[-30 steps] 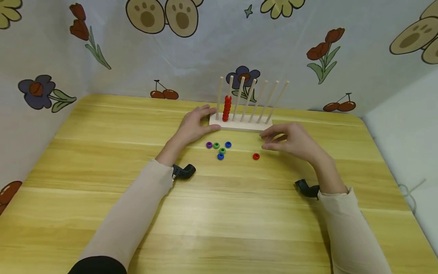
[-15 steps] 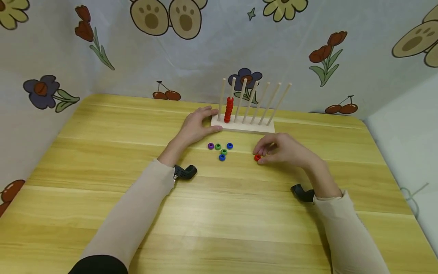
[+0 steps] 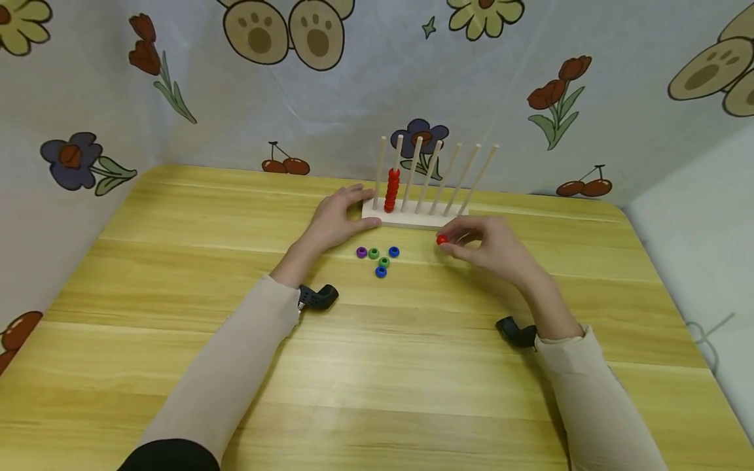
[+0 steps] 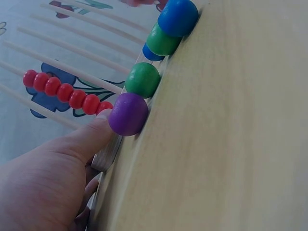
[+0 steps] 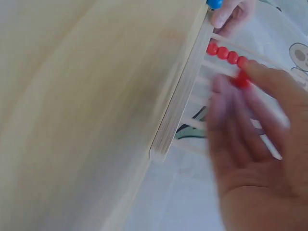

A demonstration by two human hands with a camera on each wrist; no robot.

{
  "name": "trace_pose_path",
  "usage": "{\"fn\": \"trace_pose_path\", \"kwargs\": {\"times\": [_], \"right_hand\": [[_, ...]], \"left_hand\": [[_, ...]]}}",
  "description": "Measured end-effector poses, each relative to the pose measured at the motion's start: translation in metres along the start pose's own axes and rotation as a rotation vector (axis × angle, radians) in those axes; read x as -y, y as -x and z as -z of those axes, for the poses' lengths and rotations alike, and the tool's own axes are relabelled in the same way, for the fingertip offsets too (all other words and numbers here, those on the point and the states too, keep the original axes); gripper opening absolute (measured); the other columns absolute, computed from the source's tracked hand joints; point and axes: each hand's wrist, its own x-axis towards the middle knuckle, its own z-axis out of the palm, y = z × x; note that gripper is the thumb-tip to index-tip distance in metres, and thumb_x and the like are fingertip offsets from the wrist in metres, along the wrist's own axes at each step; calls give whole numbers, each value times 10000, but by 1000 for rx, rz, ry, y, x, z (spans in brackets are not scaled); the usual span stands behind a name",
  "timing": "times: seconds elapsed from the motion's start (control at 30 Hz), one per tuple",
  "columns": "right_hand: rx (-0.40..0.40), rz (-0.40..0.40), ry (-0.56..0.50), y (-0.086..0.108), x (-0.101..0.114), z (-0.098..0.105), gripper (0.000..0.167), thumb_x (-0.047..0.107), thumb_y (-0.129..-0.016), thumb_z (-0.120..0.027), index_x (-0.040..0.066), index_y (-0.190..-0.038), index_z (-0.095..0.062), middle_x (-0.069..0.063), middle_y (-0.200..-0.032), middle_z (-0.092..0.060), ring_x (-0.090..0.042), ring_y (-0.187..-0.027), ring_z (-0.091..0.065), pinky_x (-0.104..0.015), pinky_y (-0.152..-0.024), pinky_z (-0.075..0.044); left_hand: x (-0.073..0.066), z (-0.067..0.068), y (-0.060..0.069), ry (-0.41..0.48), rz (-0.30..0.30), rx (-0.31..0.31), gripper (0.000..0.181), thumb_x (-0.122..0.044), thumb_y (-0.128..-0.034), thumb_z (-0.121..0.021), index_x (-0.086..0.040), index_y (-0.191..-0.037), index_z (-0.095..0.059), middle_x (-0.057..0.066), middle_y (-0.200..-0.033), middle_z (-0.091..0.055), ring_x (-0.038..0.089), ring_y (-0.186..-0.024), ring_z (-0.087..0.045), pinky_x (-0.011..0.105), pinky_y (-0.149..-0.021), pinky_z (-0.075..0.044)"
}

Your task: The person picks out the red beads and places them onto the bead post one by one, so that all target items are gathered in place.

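Observation:
A pale wooden peg stand with several upright rods stands toward the back of the table. Red beads are stacked on its second rod from the left. My left hand holds the stand's left end, thumb along the front and fingers at the far side. Between the thumb and fingertips of my right hand a red bead is pinched, raised just in front of the stand's right part. In the right wrist view that hand is blurred.
Loose beads lie on the wooden table before the stand: a purple bead, green beads and blue beads. A patterned cloth hangs behind the table. Black wrist devices sit at both cuffs.
My right hand has come down to the loose red bead, pinched it and lifted it back toward the stand. The left hand stays at the stand's left end.

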Motion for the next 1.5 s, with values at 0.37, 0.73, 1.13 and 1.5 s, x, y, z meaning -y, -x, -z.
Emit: {"fn": "trace_pose_path", "kwargs": {"times": [0.37, 0.73, 1.13, 1.5], "right_hand": [[-386, 124, -24, -15, 22, 12, 209, 182, -963, -788, 133, -1166, -802, -20, -1031, -807, -9, -887, -717, -153, -870, -580], [-587, 245, -110, -41, 67, 27, 202, 83, -958, -768, 20, -1148, -792, -131, -1051, -790, -4, -889, -696, -167, -873, -583], [-808, 379, 73, -91, 96, 24, 229, 206, -1000, -737, 47, -1151, -803, -96, -1077, -807, -212, -981, -745, -344, -928, -597], [-658, 330, 184, -102, 94, 11, 218, 198, -1013, -718, 35, -1134, -796, -108, -1013, -803, -247, -862, -733, -342, -751, -555]], "left_hand": [[1, 0, 1, -9, -9, -8, 712, -501, -937, -781, -217, -1548, -553, 76, -1711, -361, 354, -1608, -255, 560, -1318, -166], [-1, 1, 0, 10, -10, -8, 693, -491, -943, -778, -221, -1543, -560, 73, -1711, -361, 368, -1607, -252, 556, -1319, -164], [2, -3, 3, 26, -14, -6, 711, -492, -936, -786, -211, -1547, -553, 89, -1714, -351, 367, -1605, -257, 568, -1319, -158], [3, -1, 0, 5, -28, -6, 716, -523, -933, -777, -230, -1547, -554, 80, -1709, -363, 366, -1597, -279, 570, -1313, -183]]}}
